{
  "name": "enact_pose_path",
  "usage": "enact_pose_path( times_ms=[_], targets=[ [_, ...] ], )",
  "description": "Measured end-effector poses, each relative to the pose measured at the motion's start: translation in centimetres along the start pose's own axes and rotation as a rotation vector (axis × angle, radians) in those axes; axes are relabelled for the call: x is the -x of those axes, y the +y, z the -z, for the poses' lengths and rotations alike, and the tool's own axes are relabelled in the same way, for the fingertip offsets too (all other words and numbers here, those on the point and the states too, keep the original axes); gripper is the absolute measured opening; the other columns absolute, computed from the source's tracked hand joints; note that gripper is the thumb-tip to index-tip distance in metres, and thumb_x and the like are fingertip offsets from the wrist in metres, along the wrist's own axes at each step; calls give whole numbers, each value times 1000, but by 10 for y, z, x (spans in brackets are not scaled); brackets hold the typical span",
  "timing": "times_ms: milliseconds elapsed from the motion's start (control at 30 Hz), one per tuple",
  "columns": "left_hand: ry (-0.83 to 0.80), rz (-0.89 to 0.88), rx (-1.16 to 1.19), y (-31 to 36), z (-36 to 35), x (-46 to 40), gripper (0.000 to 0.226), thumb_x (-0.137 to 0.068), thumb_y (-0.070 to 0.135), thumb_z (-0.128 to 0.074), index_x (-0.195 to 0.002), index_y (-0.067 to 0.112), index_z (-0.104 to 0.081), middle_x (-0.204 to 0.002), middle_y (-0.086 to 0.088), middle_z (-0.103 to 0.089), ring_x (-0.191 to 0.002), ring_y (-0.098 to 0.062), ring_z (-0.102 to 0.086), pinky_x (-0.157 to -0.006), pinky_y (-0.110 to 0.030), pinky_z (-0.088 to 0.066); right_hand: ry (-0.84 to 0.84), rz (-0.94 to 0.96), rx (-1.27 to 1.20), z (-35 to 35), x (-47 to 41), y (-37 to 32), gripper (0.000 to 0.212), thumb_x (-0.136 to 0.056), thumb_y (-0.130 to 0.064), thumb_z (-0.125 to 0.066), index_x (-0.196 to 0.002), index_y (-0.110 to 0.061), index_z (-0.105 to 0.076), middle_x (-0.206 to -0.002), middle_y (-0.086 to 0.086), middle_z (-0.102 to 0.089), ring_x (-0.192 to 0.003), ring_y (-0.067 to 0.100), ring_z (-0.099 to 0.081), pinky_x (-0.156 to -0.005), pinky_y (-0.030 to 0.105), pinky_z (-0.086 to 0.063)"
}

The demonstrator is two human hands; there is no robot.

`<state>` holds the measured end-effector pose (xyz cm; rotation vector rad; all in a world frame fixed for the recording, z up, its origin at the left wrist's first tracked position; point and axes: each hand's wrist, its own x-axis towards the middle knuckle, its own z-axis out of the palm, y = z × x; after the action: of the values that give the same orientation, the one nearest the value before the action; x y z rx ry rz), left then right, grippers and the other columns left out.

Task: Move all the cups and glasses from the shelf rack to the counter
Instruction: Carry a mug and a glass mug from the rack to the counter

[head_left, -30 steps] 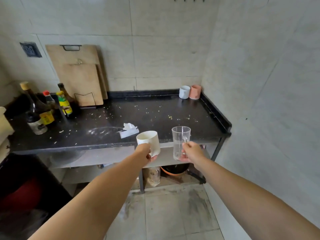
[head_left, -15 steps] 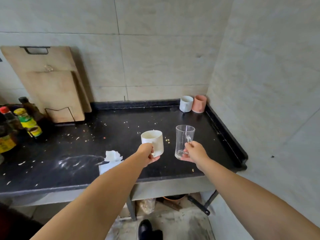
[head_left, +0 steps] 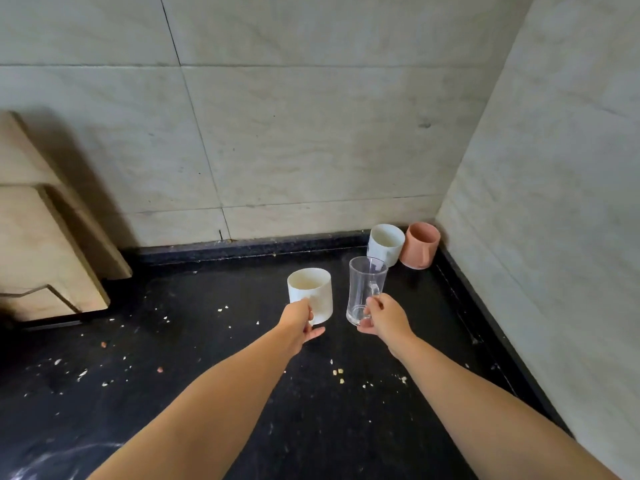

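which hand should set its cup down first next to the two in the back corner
Probably the right hand: its glass mug is nearest the white cup and pink cup. The left hand holds the cream mug farther left.

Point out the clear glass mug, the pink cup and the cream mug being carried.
clear glass mug (head_left: 364, 289), head view, on its clear wall above the right hand.
pink cup (head_left: 419, 245), head view, on its outer side.
cream mug (head_left: 313, 289), head view, on its front wall.
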<state>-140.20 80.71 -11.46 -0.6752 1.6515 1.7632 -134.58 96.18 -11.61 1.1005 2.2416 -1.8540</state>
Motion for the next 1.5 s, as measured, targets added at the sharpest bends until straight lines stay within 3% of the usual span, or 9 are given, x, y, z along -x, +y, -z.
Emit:
enact_pose_path(
  times_ms=[100, 300, 433, 567, 733, 933, 1100, 1367, 1500],
  targets=[
    [18, -20, 8, 16, -17, -33, 18, -98, 14, -35, -106, 4, -48, -69, -2, -36, -50, -12, -26, -65, -33, -55, -16, 40, 21, -7, -45, -8, 16, -101, -16, -42, -101, -6, -55, -96, 9, -55, -71, 15, -59, -68, 28, -58],
    [46, -79, 21, 43, -43, -94, 45, -101, 29, -39, -135, 2, -47, -73, -1, -39, -55, -13, -37, -73, -33, -58, -31, 118, -108, -26, -112, -24, 13, -101, -18, -42, -103, -10, -52, -92, 7, -55, -73, 13, -59, -87, 39, -58],
    [54, -106, 32, 51, -56, -120, 46, -100, 29, -41, -138, 3, -47, -93, -6, -46, -103, -31, -61, -71, -30, -58, -17, 166, -116, -33, -139, -28, 11, -102, -20, -42, -104, -16, -51, -99, 7, -58, -76, 9, -62, -82, 28, -56],
    [53, -122, 10, 48, -63, -136, 44, -99, 28, -41, -135, 4, -50, -77, 1, -44, -69, -10, -44, -70, -28, -57, 6, 177, -102, -37, -151, -25, 11, -102, -22, -41, -104, -17, -50, -104, 5, -61, -74, 3, -63, -89, 33, -55],
    [20, -132, -20, 46, -71, -146, 43, -98, 26, -41, -133, 4, -52, -84, -1, -46, -75, -12, -45, -82, -33, -58, 57, 181, -99, -41, -158, -19, 9, -102, -22, -40, -100, -19, -49, -109, 6, -64, -80, 8, -65, -67, 12, -49],
    [37, -169, -76, 40, -72, -156, 39, -99, 25, -41, -124, -1, -55, -80, -1, -44, -73, -11, -44, -88, -36, -56, 61, 144, -86, -41, -160, -11, 9, -101, -24, -43, -99, -19, -50, -111, 7, -65, -93, 13, -68, -60, 11, -46],
    [53, -139, -165, 40, -67, -159, 25, -97, 23, -40, -79, 11, -52, -76, -3, -45, -62, -13, -41, -86, -36, -55, -11, 141, -85, -41, -164, -6, 8, -100, -19, -45, -103, -15, -52, -118, 8, -62, -98, 16, -68, -90, 30, -55],
    [156, -171, -436, 60, -61, -142, 38, -97, 28, -34, -124, 7, -51, -122, -14, -58, -88, -24, -57, -64, -31, -55, -74, -1, -37, -24, -153, -29, 47, -95, -17, -54, -138, -15, -35, -131, 9, -50, -112, 28, -60, -82, 36, -57],
    [218, -308, -539, 72, -49, -109, 28, -97, 22, -35, -82, 6, -53, -81, -10, -53, -72, -24, -48, -70, -34, -49, 66, 137, 178, -15, -129, -49, 53, -94, -19, -56, -141, -11, -33, -137, 16, -47, -118, 31, -55, -96, 43, -52]
  ],
)
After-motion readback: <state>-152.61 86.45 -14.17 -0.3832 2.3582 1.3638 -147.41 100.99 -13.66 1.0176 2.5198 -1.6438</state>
